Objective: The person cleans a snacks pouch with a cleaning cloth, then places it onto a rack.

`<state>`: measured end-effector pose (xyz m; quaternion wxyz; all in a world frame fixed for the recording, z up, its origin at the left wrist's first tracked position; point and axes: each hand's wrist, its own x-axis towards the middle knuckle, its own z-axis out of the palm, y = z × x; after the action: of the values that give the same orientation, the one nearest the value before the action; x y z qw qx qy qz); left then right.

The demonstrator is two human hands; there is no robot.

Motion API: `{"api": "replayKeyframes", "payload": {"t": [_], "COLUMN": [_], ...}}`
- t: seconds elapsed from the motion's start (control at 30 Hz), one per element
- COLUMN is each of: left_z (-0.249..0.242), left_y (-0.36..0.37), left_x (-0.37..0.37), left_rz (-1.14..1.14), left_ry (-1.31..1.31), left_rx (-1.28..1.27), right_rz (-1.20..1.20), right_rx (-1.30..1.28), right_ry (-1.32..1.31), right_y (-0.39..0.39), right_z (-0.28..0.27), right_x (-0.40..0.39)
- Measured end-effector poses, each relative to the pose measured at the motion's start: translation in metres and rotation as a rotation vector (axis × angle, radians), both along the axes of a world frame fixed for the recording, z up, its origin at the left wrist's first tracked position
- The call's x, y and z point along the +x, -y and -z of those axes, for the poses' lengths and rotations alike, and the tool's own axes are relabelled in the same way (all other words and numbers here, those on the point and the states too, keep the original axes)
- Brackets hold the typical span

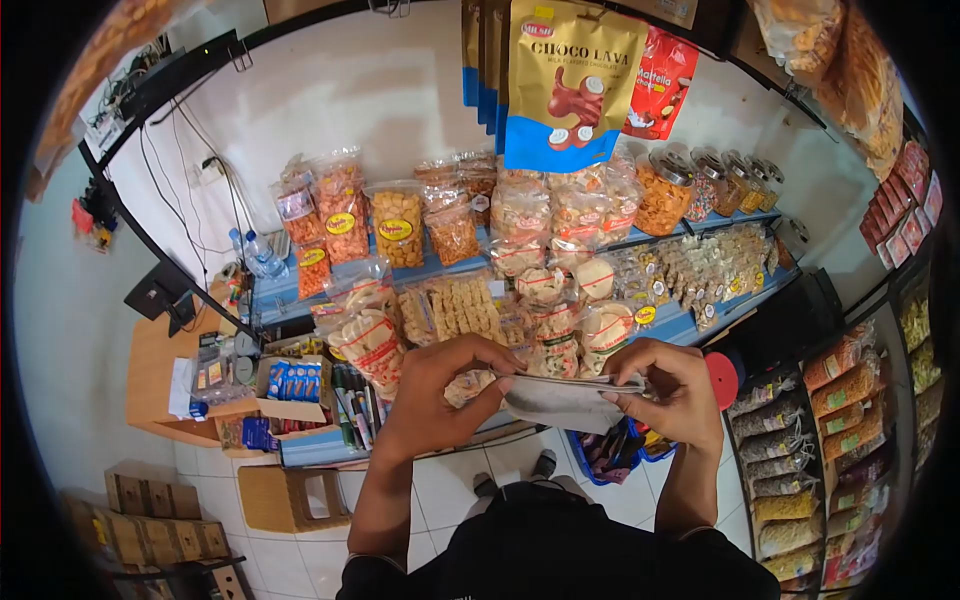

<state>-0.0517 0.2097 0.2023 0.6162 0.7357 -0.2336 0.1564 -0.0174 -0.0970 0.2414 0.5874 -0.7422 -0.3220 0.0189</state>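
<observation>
A thin greyish packet (560,402) is gripped at its two ends between thumb and fingers of the left hand (440,395) and the right hand (678,385); whether it is paper or plastic cannot be told. Below the right hand, a blue basket (578,460) is partly hidden. Beyond the hands, bagged crackers (370,345) are displayed; farther off, past the right hand, a lidded jar (663,195) is shelved.
</observation>
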Motion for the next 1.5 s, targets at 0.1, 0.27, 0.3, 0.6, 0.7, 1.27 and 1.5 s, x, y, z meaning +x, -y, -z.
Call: {"api": "replayKeyframes", "payload": {"t": [0.1, 0.27, 0.3, 0.6, 0.7, 1.27, 1.5], "left_z": [0.003, 0.003, 0.005, 0.130, 0.185, 0.185, 0.238], "left_y": [0.003, 0.014, 0.018, 0.111, 0.153, 0.307, 0.419], "left_x": [0.000, 0.006, 0.007, -0.018, -0.021, 0.018, 0.036], "left_rz": [0.025, 0.000, -0.020, -0.416, 0.052, 0.321, 0.474], "left_ry": [-0.135, -0.103, -0.102, -0.429, -0.574, -0.662, -1.007], "left_rx": [-0.001, 0.027, 0.006, -0.744, -1.169, -0.562, -0.253], "right_rz": [-0.191, -0.458, -0.473, -0.220, -0.274, 0.409, 0.416], "right_rx": [-0.212, -0.502, -0.571, -0.645, -0.563, -0.020, 0.621], "right_ry": [0.140, 0.095, 0.089, 0.047, 0.004, -0.436, -1.107], "right_y": [-0.001, -0.009, -0.013, -0.021, -0.011, 0.197, 0.320], "right_z": [-0.018, -0.018, -0.017, 0.000, 0.020, 0.123, 0.286], "right_x": [0.004, 0.014, 0.017, 0.019, 0.004, -0.039, -0.057]}}
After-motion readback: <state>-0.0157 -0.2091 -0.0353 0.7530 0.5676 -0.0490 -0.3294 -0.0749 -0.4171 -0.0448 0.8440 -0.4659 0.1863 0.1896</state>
